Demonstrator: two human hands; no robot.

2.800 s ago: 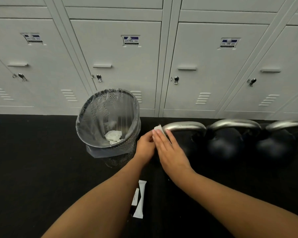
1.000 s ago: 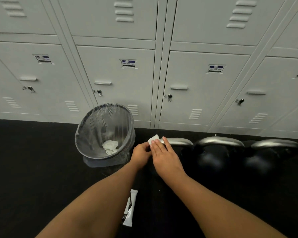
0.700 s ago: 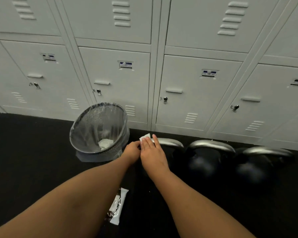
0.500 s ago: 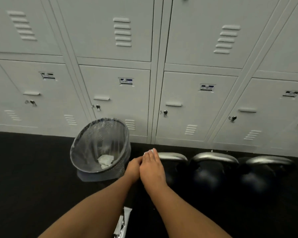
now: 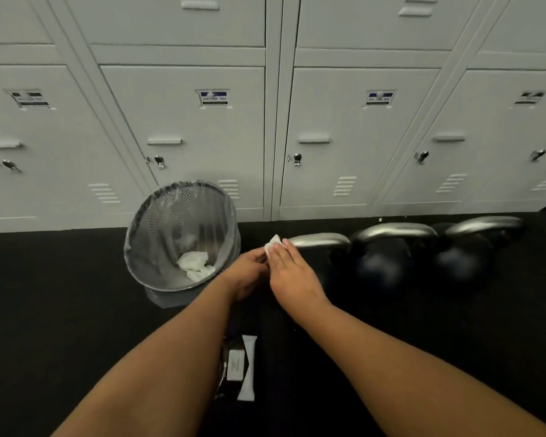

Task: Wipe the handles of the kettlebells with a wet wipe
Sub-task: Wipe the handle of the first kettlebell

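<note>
Three black kettlebells stand in a row on the dark floor in front of the lockers, with silver handles: the left (image 5: 320,240), the middle (image 5: 394,231) and the right (image 5: 483,223). A small white wet wipe (image 5: 272,243) sits at the left end of the left handle. My right hand (image 5: 292,272) lies over the wipe with straight fingers resting on it. My left hand (image 5: 249,270) is right beside it, fingers curled, pinching the wipe's left edge. Most of the wipe is hidden under my fingers.
A mesh waste bin (image 5: 158,222) with a clear liner stands left of my hands, with used white wipes (image 5: 196,264) in its bottom. White wipe packets (image 5: 246,367) lie on the floor between my forearms. Grey lockers (image 5: 183,130) line the wall behind.
The view tilted up towards the lockers and came back down. Both hands stayed together on the wipe at the left end of the left kettlebell's handle.
</note>
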